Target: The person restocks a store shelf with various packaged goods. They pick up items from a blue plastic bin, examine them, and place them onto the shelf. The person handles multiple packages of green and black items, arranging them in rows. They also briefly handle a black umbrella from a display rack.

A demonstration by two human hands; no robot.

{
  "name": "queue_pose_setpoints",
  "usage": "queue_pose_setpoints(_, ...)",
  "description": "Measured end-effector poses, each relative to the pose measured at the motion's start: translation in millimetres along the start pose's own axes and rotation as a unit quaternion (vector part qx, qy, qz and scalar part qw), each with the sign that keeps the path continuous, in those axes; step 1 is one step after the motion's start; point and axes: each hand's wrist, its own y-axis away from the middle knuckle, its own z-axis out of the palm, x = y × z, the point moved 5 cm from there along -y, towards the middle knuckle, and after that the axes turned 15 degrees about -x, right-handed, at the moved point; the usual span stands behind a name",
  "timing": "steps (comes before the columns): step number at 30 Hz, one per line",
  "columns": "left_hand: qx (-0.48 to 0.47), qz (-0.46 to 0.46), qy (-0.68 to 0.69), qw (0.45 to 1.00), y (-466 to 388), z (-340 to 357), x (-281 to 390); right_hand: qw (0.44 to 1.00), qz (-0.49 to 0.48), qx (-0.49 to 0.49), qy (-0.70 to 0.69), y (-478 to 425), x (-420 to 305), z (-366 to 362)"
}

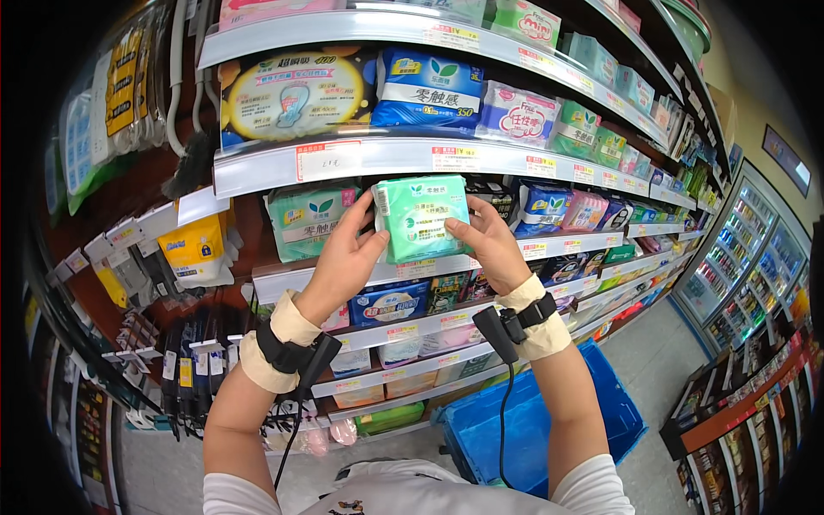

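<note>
Between my two hands is a light green pack of sanitary pads [421, 219], its printed back turned up. My left hand [351, 248] grips the pack's left edge, and my right hand [489, 238] grips its right edge with the thumb on its face. The pack is in front of a store shelf, just below a price rail [386, 158]. Another green pack of pads [306, 225] stands on the shelf to the left, partly behind my left hand. A dark pack [490, 193] shows behind my right hand. Both wrists wear bands with small black devices and cables.
Shelves of pad packs run off to the right, with a blue pack [427, 90] above. A blue plastic crate [502, 418] stands on the floor at the lower right. Packaged goods [193, 248] hang on hooks at the left. Glass-door fridges [740, 257] and a low snack rack [740, 418] are farther right.
</note>
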Motion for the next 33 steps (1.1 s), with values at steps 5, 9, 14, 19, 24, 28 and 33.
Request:
queue_pose_setpoints(5,0.015,-0.015,-0.070,0.997,-2.2,1.8,4.5,0.999,-0.021,0.003,0.035,-8.8,3.8,-2.8)
queue_pose_setpoints(9,0.019,0.002,-0.117,0.993,-4.2,5.4,6.4,0.991,-0.042,0.016,0.124,-10.0,9.1,-6.3)
queue_pose_setpoints(14,0.038,0.007,-0.199,0.979,-7.7,5.1,5.7,0.945,-0.074,0.098,0.303,-13.5,10.7,-7.6)
queue_pose_setpoints(19,0.038,0.018,-0.174,0.984,-9.5,9.2,-1.5,0.880,-0.083,0.180,0.432,-13.9,0.0,-0.8)
queue_pose_setpoints(24,0.021,0.012,-0.117,0.993,-7.6,13.6,-19.1,0.903,-0.032,0.166,0.396,-21.2,13.7,-2.3)
queue_pose_setpoints(28,-0.004,0.002,-0.088,0.996,-4.8,15.9,-31.1,0.908,-0.026,0.169,0.382,-27.3,26.3,-2.1)
queue_pose_setpoints(33,-0.002,-0.016,-0.058,0.998,-3.1,16.1,-35.7,0.920,0.027,0.140,0.366,-27.9,22.6,10.2)
